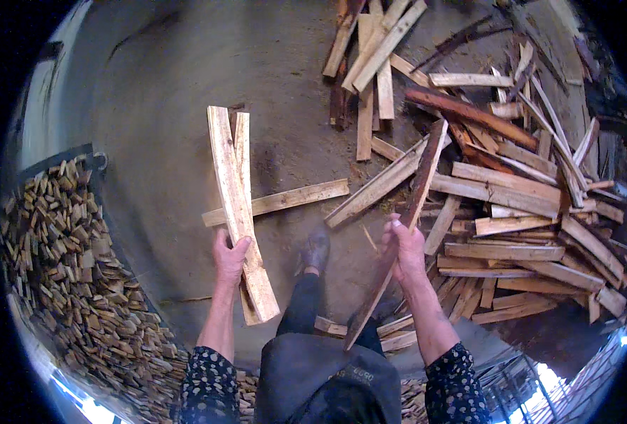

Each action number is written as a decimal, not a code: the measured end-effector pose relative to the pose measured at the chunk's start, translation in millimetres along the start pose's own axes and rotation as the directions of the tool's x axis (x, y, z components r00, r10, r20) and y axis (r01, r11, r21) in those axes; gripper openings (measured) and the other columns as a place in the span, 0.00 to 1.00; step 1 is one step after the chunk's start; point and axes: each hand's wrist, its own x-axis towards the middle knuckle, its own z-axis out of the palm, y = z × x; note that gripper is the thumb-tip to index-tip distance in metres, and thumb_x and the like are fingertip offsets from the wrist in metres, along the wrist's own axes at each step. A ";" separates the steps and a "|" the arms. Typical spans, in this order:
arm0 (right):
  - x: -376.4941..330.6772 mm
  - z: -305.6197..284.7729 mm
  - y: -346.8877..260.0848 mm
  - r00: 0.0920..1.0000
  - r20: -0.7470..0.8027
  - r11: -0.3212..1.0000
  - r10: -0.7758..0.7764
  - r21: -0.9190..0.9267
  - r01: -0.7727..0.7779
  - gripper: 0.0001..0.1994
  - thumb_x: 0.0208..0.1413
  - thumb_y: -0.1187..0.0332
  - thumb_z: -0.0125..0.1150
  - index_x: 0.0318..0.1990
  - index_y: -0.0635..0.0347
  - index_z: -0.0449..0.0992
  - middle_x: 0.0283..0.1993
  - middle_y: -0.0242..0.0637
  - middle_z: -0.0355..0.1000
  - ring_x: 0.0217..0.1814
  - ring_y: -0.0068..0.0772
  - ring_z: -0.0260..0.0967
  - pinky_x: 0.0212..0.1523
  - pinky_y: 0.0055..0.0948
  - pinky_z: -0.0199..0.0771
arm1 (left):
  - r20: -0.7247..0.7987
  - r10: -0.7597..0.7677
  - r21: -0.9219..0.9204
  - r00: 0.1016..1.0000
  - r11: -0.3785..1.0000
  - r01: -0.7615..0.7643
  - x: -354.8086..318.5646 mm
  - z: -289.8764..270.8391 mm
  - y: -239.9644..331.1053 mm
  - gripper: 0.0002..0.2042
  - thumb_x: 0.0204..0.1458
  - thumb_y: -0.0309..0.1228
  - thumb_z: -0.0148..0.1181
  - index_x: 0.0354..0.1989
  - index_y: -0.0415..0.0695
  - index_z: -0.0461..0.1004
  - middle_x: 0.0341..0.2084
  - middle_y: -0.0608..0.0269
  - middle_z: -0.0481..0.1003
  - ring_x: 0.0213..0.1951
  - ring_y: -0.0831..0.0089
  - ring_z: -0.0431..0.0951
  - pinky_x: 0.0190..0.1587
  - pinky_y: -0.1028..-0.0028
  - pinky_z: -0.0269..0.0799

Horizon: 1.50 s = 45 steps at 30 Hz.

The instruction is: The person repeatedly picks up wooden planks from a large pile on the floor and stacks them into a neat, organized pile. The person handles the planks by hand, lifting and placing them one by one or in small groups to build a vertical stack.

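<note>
My left hand (230,260) is closed around two pale wood slats (234,191), one lying slantwise across the other, held upright in the picture over the floor. In my right hand (404,247) is a long wood slat (424,173) with a dark, bark-like face, tilted from upper right to lower left, its lower end near my apron (327,374). The fingers wrap round its middle. Beneath the left hand's slats, another pale slat (303,197) lies across the floor near my shoe (315,251).
A large jumbled pile of slats (504,251) covers the floor on the right, with more slats (380,56) at the top. On the left, a container (59,159) is full of short cut wood pieces (80,261). A metal grid (529,389) stands at the lower right.
</note>
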 end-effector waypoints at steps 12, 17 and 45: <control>32.5 65.3 -37.9 0.993 0.102 0.968 -0.054 -0.241 0.077 0.07 0.50 0.68 0.51 0.34 0.61 0.66 0.23 0.30 0.65 0.19 0.19 0.61 0.17 0.19 0.63 | 0.360 0.280 0.462 0.890 0.775 -0.431 28.1 -20.9 -13.2 0.12 0.32 0.25 0.58 0.24 0.37 0.62 0.23 0.53 0.64 0.29 0.58 0.68 0.34 0.67 0.65; 47.6 75.0 -70.7 0.998 0.026 0.918 0.061 -0.394 -0.046 0.09 0.48 0.64 0.56 0.34 0.57 0.68 0.22 0.27 0.64 0.20 0.17 0.60 0.18 0.19 0.63 | 0.698 0.270 0.430 0.663 0.581 -0.690 73.3 -23.0 -13.7 0.12 0.33 0.27 0.58 0.27 0.38 0.65 0.29 0.50 0.66 0.36 0.53 0.67 0.38 0.61 0.64; 161.6 99.5 -205.7 0.896 0.070 0.756 -0.439 -0.510 0.411 0.06 0.46 0.69 0.54 0.27 0.62 0.68 0.19 0.32 0.63 0.17 0.20 0.59 0.16 0.20 0.60 | 0.376 0.227 0.560 0.898 0.716 -0.416 91.9 51.3 -87.8 0.18 0.35 0.27 0.58 0.39 0.39 0.67 0.37 0.50 0.69 0.43 0.53 0.66 0.47 0.62 0.62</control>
